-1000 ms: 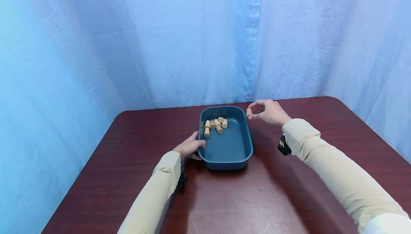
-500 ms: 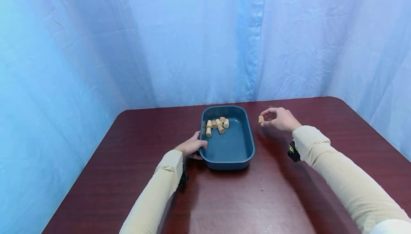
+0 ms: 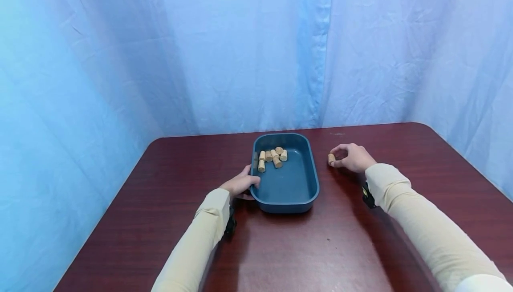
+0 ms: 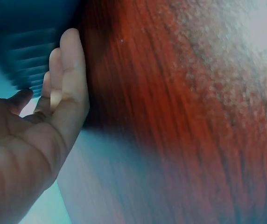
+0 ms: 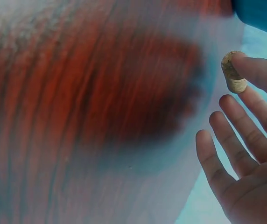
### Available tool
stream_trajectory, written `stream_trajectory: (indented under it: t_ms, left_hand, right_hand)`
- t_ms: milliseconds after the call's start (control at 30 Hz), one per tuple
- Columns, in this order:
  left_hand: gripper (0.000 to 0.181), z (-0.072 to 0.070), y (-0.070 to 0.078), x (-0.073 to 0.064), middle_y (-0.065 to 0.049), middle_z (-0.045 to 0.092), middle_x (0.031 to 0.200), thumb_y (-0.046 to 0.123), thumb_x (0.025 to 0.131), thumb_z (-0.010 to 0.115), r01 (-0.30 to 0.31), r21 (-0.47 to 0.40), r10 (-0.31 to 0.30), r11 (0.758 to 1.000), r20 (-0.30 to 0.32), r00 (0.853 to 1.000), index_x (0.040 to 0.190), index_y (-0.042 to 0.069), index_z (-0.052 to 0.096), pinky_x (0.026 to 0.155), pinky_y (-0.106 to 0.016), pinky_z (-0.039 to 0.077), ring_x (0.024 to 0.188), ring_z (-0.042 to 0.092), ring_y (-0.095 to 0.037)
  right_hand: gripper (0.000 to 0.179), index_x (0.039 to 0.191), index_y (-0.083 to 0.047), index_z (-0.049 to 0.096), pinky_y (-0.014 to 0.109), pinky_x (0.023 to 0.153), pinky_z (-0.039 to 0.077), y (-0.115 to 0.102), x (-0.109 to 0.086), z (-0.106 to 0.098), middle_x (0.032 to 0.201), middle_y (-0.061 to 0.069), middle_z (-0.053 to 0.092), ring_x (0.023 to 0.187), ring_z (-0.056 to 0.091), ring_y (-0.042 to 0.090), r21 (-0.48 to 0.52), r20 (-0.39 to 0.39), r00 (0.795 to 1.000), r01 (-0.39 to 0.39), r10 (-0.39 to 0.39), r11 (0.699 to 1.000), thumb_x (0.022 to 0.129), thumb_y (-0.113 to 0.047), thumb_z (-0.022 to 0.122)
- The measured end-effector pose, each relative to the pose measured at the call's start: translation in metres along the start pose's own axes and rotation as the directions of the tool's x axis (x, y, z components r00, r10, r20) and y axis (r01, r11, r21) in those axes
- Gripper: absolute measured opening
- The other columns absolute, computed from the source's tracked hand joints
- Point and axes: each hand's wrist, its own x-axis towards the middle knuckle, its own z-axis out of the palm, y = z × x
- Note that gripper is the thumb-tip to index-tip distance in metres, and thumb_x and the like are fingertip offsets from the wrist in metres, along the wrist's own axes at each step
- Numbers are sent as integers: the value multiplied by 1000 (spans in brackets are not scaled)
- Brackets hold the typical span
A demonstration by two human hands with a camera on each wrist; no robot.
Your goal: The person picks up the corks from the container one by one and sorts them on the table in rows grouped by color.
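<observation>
A dark blue rectangular tub [image 3: 286, 189] stands on the table, with several corks [image 3: 277, 161] lying at its far left end. My left hand [image 3: 240, 184] grips the tub's left wall, thumb hooked over the rim and fingers along the outside. In the left wrist view, those fingers [image 4: 70, 70] lie against the ribbed wall. Right of the tub, my right hand [image 3: 353, 157] pinches one cork [image 3: 331, 159] between thumb and index finger, low over the tabletop. The right wrist view shows this cork [image 5: 234, 72] at the fingertips, the other fingers spread apart from it.
The dark red wood-grain table [image 3: 280, 252] has rounded far corners. Light blue curtains [image 3: 240, 60] hang behind its far edge and along both sides. A small dark speck [image 3: 328, 239] lies on the tabletop nearer to me.
My right hand has moved from the tub's right rim out to the right and down toward the table, still pinching the cork. The left hand keeps its grip on the tub.
</observation>
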Motion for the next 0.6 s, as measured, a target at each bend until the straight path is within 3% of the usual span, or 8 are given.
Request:
stream_trajectory:
  t_ms: [200, 600]
  left_hand:
    - [96, 0, -2, 1, -23, 40, 149, 7, 78, 51, -1, 3, 1, 1000, -6, 1000, 164, 16, 11, 87, -45, 56, 103, 57, -28]
    - [95, 2, -1, -1, -25, 36, 152, 7, 78, 49, -28, 18, 28, 999, -9, 1000, 164, 13, 9, 85, -46, 56, 103, 57, -29]
  right_hand:
    - [43, 129, 4, 62, 60, 103, 41, 1, 3, 4, 129, 28, 61, 120, 52, 44, -24, 16, 1000, -6, 7, 1000, 93, -16, 71]
    - [40, 126, 4, 64, 59, 102, 42, -2, 7, 6, 123, 28, 62, 116, 55, 43, -36, 16, 1000, 16, -15, 999, 91, -13, 73]
